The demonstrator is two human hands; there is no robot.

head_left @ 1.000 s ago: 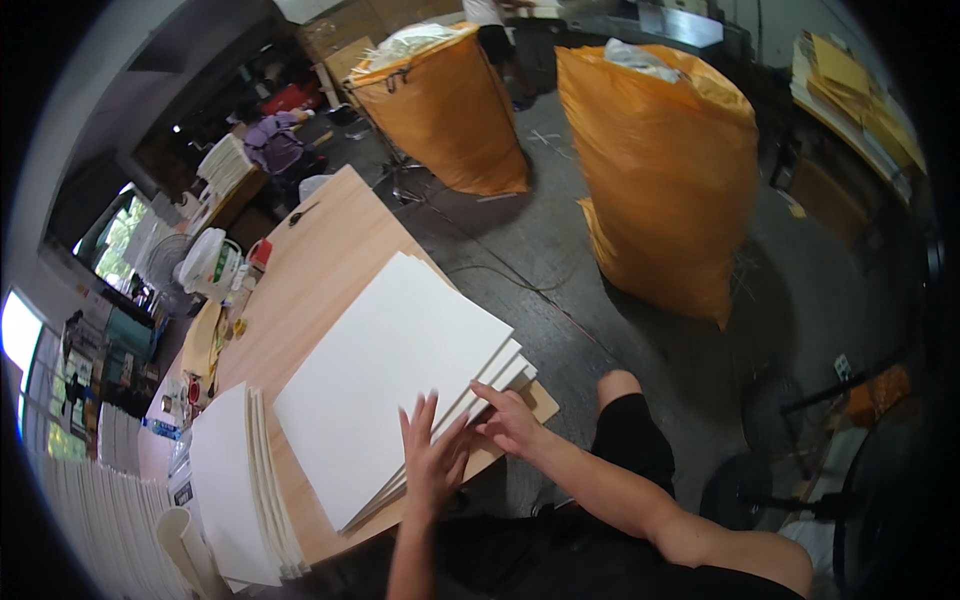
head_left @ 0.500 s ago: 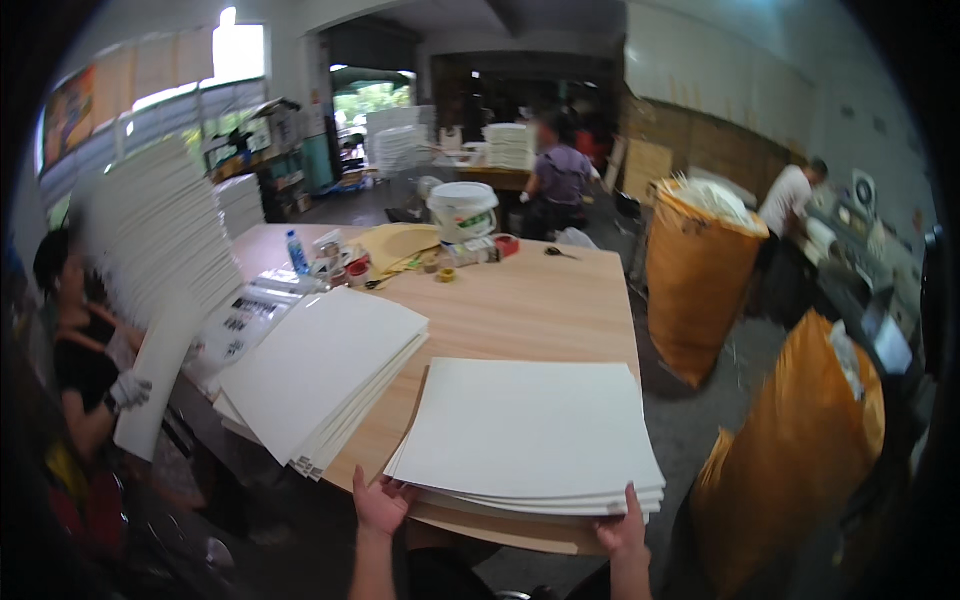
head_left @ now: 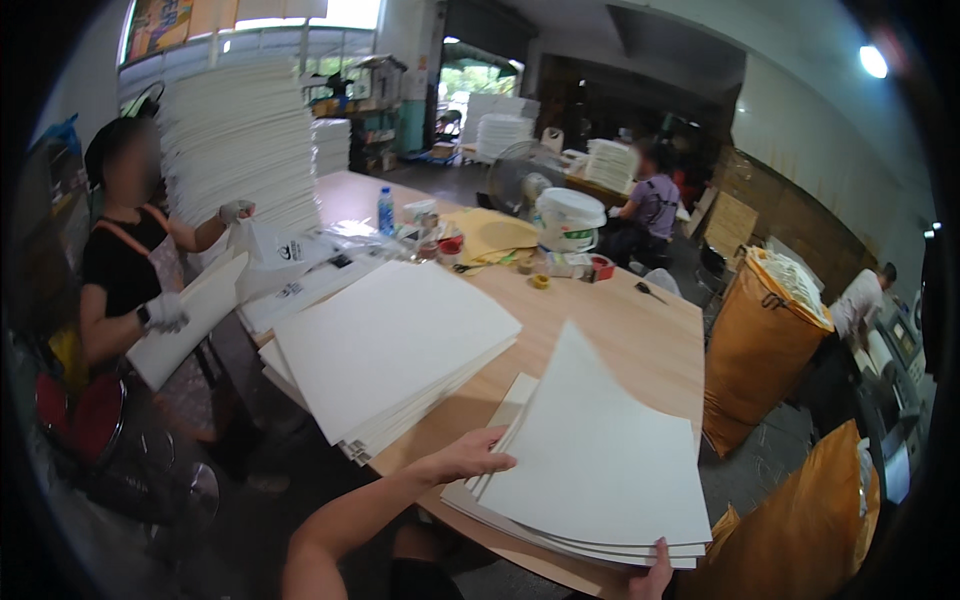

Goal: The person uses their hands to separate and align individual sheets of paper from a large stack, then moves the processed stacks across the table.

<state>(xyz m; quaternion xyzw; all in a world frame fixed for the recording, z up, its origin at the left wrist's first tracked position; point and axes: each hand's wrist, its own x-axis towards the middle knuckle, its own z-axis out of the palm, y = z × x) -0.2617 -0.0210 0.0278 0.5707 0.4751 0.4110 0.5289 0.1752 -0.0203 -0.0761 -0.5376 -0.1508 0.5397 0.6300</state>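
In front of me at the near edge of the table lies a small stack of large white sheets [head_left: 610, 470]. Its top sheet is bent, with the far left corner raised off those beneath. My left hand [head_left: 470, 456] is closed on the left edge of the stack. The near right corner is pinched by my right hand [head_left: 652, 574], thumb on top and the other fingers hidden beneath. To the left, a second pile of white sheets [head_left: 395, 345] lies skewed, overhanging the table's near edge.
On the wooden table [head_left: 640, 340] are a lidded white bucket [head_left: 568, 220], tape rolls [head_left: 540, 282], scissors [head_left: 650, 291] and a water bottle [head_left: 385, 211]. A gloved co-worker [head_left: 130, 250] handles a sheet and plastic bag by a tall stack [head_left: 240, 150]. Stuffed orange sacks [head_left: 755, 350] stand right.
My left hand has moved from the near left corner up along the stack's left edge, and the top sheet's corner has risen. The view has turned left. The co-worker now holds a plastic bag.
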